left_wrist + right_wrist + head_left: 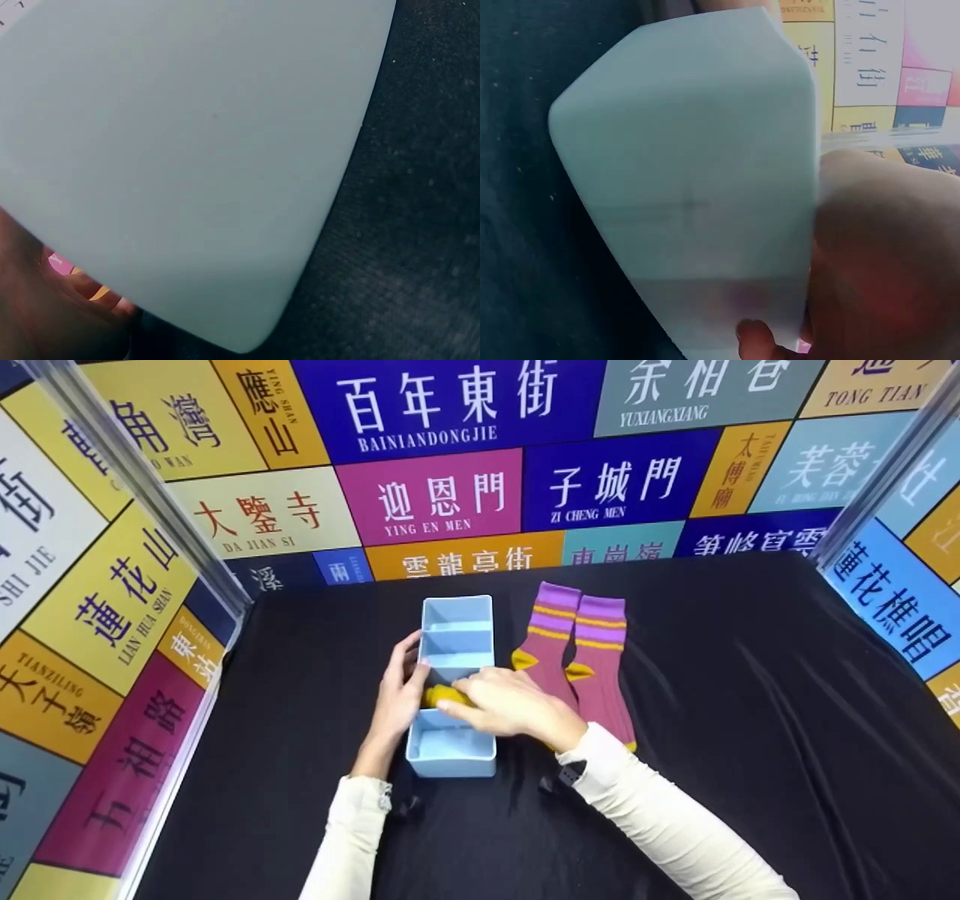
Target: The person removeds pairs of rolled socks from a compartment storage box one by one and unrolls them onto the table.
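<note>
A light blue divided storage box stands on the black cloth, its compartments in a row. My left hand holds its left wall, thumb at the rim. Inside the compartment second from the front lies a yellow bundle, perhaps a rolled sock, partly covered by my right hand, whose thumb and fingers are on it. Box walls fill most of both wrist views; a fingertip touches the outer wall in the right wrist view. A pair of purple and mauve socks with yellow stripes and heels lies flat to the right, partly behind the right hand.
Black cloth covers the table, with creases on the right. Panels printed with street names stand along the back and both sides, joined by clear corner posts. The box's front and two rear compartments show bare floors.
</note>
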`<state>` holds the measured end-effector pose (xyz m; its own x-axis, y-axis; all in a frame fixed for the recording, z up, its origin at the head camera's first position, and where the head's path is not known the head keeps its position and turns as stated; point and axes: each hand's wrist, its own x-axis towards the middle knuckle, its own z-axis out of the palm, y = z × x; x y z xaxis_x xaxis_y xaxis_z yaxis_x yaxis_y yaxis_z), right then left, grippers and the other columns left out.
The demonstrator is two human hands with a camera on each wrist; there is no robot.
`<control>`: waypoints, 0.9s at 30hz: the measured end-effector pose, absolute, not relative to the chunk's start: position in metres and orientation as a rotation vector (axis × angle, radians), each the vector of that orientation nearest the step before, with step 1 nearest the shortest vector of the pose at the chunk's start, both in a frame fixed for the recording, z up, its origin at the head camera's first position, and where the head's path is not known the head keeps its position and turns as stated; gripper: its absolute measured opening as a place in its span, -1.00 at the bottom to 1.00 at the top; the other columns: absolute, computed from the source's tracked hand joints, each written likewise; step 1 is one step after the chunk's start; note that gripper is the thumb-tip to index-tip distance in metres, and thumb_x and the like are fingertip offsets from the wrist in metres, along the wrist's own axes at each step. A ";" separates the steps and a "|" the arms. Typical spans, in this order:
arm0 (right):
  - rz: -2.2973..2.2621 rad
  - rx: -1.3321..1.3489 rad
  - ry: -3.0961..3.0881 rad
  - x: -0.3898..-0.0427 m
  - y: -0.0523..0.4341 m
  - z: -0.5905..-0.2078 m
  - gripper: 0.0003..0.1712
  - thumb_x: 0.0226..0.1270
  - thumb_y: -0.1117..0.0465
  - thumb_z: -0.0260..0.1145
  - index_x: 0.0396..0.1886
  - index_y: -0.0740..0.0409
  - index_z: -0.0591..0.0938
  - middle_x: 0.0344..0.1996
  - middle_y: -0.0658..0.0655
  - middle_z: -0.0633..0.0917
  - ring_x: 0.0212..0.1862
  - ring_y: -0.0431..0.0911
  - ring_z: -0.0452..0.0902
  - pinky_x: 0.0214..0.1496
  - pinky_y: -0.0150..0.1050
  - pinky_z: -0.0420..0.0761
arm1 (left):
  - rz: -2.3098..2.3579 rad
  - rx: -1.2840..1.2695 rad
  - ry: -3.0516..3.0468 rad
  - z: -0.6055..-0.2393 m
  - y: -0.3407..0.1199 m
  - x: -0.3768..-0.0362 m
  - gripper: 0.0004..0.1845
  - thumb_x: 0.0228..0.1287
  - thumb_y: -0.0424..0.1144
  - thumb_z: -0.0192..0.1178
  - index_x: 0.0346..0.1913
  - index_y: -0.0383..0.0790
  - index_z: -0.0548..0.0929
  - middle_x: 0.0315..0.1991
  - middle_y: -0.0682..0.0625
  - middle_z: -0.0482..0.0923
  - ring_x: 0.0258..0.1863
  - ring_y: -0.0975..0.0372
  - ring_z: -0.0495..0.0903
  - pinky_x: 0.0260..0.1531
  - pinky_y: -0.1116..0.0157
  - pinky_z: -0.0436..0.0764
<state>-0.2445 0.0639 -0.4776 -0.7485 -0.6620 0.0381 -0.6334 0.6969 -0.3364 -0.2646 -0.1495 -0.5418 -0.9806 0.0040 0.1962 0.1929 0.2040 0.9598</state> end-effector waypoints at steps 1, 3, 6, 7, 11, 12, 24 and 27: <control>-0.494 -1.056 2.820 -0.244 0.063 -0.478 -0.43 0.66 -0.38 0.04 -0.24 -0.06 0.67 -0.49 -0.02 0.56 -0.33 -0.06 0.58 -0.39 -0.15 0.51 | -1.876 -0.190 -2.325 -0.542 -0.150 -0.264 -0.44 0.66 -0.24 0.11 0.63 -0.07 0.39 0.46 -0.29 0.55 0.28 -0.12 0.67 0.30 -0.09 0.57; -0.491 -1.042 2.827 -0.242 0.062 -0.478 -0.41 0.64 -0.40 0.05 -0.22 -0.05 0.67 -0.47 -0.02 0.55 -0.29 -0.06 0.57 -0.36 -0.15 0.51 | -1.867 -0.190 -2.335 -0.541 -0.151 -0.264 -0.44 0.66 -0.23 0.12 0.63 -0.05 0.40 0.45 -0.28 0.56 0.26 -0.10 0.68 0.29 -0.08 0.58; -0.527 -1.055 2.817 -0.243 0.062 -0.479 -0.43 0.62 -0.38 0.12 -0.17 0.01 0.67 -0.43 0.00 0.56 -0.28 -0.06 0.56 -0.30 -0.15 0.50 | -1.852 -0.188 -2.344 -0.541 -0.151 -0.263 -0.44 0.66 -0.23 0.11 0.63 -0.04 0.40 0.44 -0.28 0.57 0.24 -0.10 0.69 0.27 -0.07 0.58; -0.548 -1.071 2.811 -0.243 0.062 -0.480 -0.44 0.61 -0.36 0.15 -0.16 0.02 0.67 -0.43 0.00 0.56 -0.29 -0.07 0.55 -0.29 -0.16 0.49 | -1.848 -0.187 -2.345 -0.541 -0.151 -0.263 -0.44 0.66 -0.24 0.12 0.63 -0.05 0.40 0.44 -0.28 0.57 0.24 -0.10 0.69 0.27 -0.07 0.58; -0.618 -1.126 2.799 -0.245 0.063 -0.480 -0.49 0.63 -0.30 0.18 -0.09 0.04 0.68 -0.36 0.01 0.65 -0.31 -0.08 0.61 -0.27 -0.17 0.57 | -1.859 -0.180 -2.339 -0.542 -0.152 -0.263 -0.44 0.66 -0.25 0.12 0.62 -0.07 0.40 0.44 -0.28 0.57 0.25 -0.13 0.69 0.29 -0.08 0.57; -0.630 -1.133 2.803 -0.246 0.063 -0.480 -0.49 0.64 -0.28 0.17 -0.06 0.04 0.71 -0.31 0.00 0.71 -0.28 -0.08 0.66 -0.23 -0.16 0.63 | -1.863 -0.175 -2.337 -0.542 -0.151 -0.263 -0.44 0.66 -0.25 0.12 0.62 -0.07 0.40 0.44 -0.29 0.57 0.25 -0.13 0.68 0.29 -0.09 0.57; -0.581 -1.082 2.805 -0.248 0.061 -0.477 -0.51 0.69 -0.18 0.13 -0.26 0.01 0.77 -0.36 0.02 0.65 -0.32 -0.04 0.60 -0.33 -0.14 0.56 | -1.903 -0.199 -2.271 -0.543 -0.148 -0.266 -0.43 0.62 -0.30 0.16 0.61 -0.14 0.42 0.43 -0.33 0.57 0.28 -0.22 0.66 0.32 -0.16 0.53; -0.542 -1.058 2.778 -0.249 0.060 -0.474 -0.53 0.70 -0.20 0.08 -0.15 0.03 0.71 -0.36 0.00 0.65 -0.31 -0.04 0.63 -0.32 -0.14 0.58 | -1.886 -0.188 -2.284 -0.543 -0.149 -0.265 -0.43 0.61 -0.30 0.17 0.60 -0.11 0.43 0.42 -0.30 0.58 0.27 -0.18 0.67 0.30 -0.13 0.55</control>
